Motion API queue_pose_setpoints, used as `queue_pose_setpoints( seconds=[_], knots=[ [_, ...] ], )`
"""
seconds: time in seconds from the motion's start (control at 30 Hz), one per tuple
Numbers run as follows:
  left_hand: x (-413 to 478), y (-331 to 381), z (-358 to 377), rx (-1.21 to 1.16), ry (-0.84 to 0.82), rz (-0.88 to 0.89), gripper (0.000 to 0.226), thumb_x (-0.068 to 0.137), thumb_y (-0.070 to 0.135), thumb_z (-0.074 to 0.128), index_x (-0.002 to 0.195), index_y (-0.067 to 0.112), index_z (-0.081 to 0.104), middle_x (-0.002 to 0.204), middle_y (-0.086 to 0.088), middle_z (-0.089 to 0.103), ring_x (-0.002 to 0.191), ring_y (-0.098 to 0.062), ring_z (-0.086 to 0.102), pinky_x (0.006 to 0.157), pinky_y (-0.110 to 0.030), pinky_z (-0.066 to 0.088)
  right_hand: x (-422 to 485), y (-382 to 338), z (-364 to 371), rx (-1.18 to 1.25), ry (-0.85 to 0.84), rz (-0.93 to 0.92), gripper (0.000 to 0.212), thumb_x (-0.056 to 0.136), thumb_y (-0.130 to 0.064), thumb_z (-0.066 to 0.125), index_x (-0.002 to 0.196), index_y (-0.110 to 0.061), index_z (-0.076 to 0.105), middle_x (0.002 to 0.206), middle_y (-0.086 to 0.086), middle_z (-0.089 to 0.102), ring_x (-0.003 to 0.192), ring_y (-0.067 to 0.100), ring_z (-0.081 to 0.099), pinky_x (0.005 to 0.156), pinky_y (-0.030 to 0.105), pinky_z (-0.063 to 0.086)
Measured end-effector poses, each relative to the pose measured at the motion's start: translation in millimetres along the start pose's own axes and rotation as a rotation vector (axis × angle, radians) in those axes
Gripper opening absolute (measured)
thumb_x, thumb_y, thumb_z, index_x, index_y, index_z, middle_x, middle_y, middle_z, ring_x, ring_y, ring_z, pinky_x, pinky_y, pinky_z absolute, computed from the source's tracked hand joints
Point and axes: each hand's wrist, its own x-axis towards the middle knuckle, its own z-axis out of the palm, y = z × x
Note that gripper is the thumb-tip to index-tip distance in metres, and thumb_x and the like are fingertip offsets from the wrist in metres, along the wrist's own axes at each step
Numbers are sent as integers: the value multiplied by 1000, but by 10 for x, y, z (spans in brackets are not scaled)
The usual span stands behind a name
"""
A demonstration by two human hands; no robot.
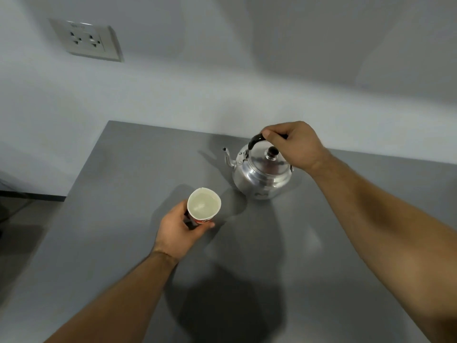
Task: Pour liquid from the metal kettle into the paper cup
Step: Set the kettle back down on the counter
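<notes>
The right hand [294, 144] grips the handle of the kettle [263, 173], upright on the table [123, 243]. The left hand [176, 231] clasps the cup [204, 206] nearby (it seems to hold liquid already). Any further pour should be slow, spout close over the rim.

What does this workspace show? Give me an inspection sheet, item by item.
Surface: grey table, bare, shadowed.
Job's things: metal kettle upright on the table, lid on, spout toward the left; paper cup holds liquid.
Clutter: nothing seen.
Grippers: left hand wraps the cup; right hand grips the kettle's black handle.
Cables: nothing seen.
Surroundings: pale wall, double wall socket, nothing plugged in.
</notes>
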Motion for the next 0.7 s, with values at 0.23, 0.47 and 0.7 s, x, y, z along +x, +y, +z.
queue_pose_setpoints(
  seconds=[0.23,0.47,0.7],
  knots=[
    [-6,-22,8,-49,6,22,59,67,31,96,118,41,70,110,20,79,105,-5,74,92,-28,59,508,104,70,-36,49,2,23,98,-43,65,107,-36,85,97,-15,84,84,-3,73,79,18,54],
    [-7,-26,18,-64,23,40,58,60,46,92,113,53,69,109,24,78,103,1,74,85,-14,56,807,64,123,-109,63,-2,24,101,-40,62,108,-34,84,93,-12,83,77,4,70,76,24,50],
    [-2,-45,35,-64,32,41,63,59,49,92,117,50,68,111,24,78,104,2,74,85,-12,55,958,22,127,-133,64,-9,26,102,-40,62,111,-32,84,70,-23,69,81,9,71,79,25,51]
  ],
)
